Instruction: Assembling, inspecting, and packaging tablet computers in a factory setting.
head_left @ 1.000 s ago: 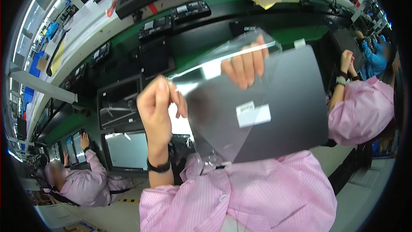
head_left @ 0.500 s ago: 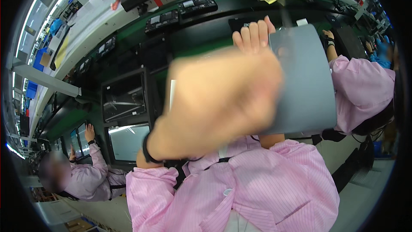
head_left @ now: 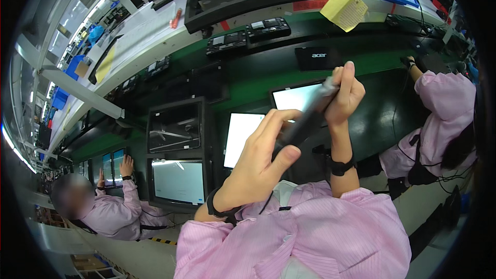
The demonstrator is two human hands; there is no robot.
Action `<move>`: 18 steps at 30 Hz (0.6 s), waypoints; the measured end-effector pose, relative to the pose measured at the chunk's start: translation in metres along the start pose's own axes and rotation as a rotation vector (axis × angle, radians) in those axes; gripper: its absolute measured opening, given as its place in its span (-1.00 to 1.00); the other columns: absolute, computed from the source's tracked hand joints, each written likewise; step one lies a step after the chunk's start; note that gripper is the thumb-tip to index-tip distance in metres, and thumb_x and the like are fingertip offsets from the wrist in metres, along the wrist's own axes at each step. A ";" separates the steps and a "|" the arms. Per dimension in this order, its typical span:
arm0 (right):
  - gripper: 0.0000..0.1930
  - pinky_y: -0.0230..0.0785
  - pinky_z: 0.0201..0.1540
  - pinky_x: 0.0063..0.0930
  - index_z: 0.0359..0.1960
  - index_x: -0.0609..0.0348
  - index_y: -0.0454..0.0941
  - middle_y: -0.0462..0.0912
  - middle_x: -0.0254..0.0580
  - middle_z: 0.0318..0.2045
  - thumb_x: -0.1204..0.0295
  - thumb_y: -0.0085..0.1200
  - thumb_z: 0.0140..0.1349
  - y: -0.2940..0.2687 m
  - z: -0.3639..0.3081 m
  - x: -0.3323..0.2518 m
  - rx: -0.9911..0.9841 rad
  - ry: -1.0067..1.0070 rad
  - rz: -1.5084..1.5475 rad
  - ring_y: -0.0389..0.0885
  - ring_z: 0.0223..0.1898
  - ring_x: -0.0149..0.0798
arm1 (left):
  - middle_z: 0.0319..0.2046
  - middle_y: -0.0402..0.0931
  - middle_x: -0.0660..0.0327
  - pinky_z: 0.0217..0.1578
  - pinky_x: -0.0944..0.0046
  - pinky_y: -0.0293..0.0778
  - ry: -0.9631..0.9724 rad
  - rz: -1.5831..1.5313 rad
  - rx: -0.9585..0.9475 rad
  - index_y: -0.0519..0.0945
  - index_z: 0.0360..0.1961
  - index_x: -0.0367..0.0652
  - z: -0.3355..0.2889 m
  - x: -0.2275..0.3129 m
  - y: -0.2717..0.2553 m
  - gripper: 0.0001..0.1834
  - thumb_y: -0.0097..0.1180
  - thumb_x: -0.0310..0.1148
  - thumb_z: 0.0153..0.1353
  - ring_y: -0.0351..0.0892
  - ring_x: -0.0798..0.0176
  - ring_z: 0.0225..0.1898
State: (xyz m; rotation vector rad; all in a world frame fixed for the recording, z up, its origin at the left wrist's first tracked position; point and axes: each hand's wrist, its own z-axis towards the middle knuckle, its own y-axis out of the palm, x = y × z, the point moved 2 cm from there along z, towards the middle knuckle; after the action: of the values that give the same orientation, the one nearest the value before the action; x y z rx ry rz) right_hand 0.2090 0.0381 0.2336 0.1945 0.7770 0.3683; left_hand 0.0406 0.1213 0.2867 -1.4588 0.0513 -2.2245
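Observation:
A dark tablet-like slab point(head_left: 306, 126) is held up in front of my chest, nearly edge-on and smeared by motion. My left hand point(head_left: 256, 163) has its fingers and thumb around the slab's lower end. At the upper end, my right hand point(head_left: 347, 93) is closed on the slab, its thumb pointing upward. Behind the slab lies a lit tablet screen point(head_left: 289, 98), partly covered by it. Another lit white screen point(head_left: 236, 142) rests on the bench just beyond my left hand.
To the left stand black trays with a dark panel point(head_left: 174, 128) and a lit screen point(head_left: 178, 182). Small black devices point(head_left: 268, 29) line the far side of the green bench, near a yellow card point(head_left: 344, 8). Co-workers in pink sit at left point(head_left: 116, 209) and right point(head_left: 447, 108).
The slab has turned from showing its broad grey face to nearly edge-on. My left hand has moved down from close before the camera onto the slab's lower end.

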 end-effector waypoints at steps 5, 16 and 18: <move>-0.68 -0.05 -0.68 -0.38 -0.76 0.14 0.30 0.23 -0.24 -0.82 0.46 0.08 0.12 0.035 -0.001 -0.041 -0.058 -0.484 -0.693 0.18 -0.80 -0.20 | -0.60 0.29 0.38 -0.51 0.49 0.17 0.071 0.169 0.581 0.42 -0.46 -0.26 0.025 -0.043 -0.024 -0.29 -0.62 0.13 0.33 0.19 0.51 -0.57; -0.68 0.40 -0.23 -0.48 -0.26 0.23 0.61 0.65 -0.14 -0.37 0.54 0.24 -0.16 -0.020 -0.023 -0.076 -0.637 -0.067 -0.428 0.60 -0.31 -0.20 | -0.92 0.08 0.33 -0.79 0.51 0.00 0.436 -0.205 1.208 0.15 -0.87 -0.05 0.050 -0.071 -0.117 -0.34 -0.52 -0.01 0.37 0.00 0.45 -0.88; -0.77 0.39 -0.22 -0.49 -0.32 0.29 0.62 0.66 -0.14 -0.38 0.59 0.17 -0.09 -0.026 -0.027 -0.074 -0.633 0.032 -0.340 0.61 -0.31 -0.22 | -0.92 0.10 0.31 -0.83 0.52 0.06 0.443 -0.358 1.211 0.18 -0.86 -0.05 0.054 -0.073 -0.120 -0.35 -0.51 0.00 0.37 0.09 0.42 -0.90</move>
State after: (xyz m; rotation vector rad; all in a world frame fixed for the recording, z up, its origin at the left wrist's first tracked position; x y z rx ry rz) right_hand 0.1481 -0.0141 0.2542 -0.5321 0.6760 0.2781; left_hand 0.0671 0.2689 0.2818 -0.3123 -1.2469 -2.0653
